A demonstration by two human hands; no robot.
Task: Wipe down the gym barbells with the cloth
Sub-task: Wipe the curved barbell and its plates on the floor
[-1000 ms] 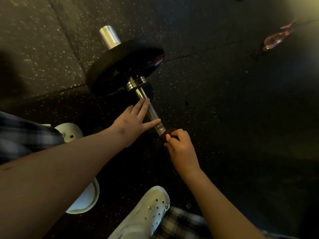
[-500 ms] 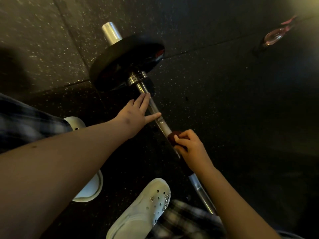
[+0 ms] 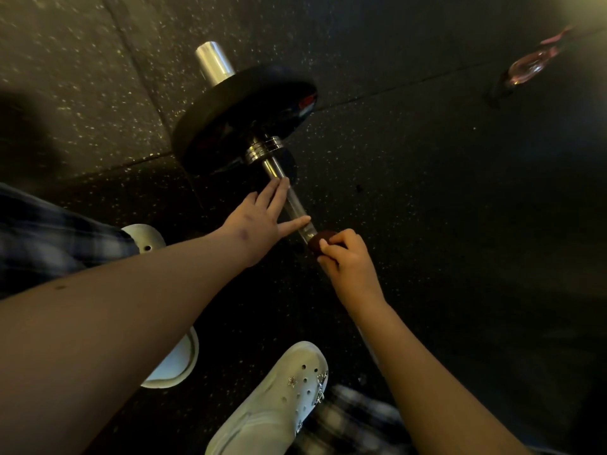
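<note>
Right hand (image 3: pixel 349 262) slides the cloth (image 3: pixel 321 242) farther up the barbell shaft (image 3: pixel 295 208) toward the left hand (image 3: pixel 259 221) | right: fingers pinch cloth round shaft | left: straight fingers rest on shaft near the black plate (image 3: pixel 230 119)

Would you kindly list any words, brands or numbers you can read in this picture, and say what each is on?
No text can be read here.
Plate: a red and white mark at its edge, too blurred to read.
Bottle: no legible label.
Clog charms: too small to read.
Bar, cloth: no text shows.
</note>
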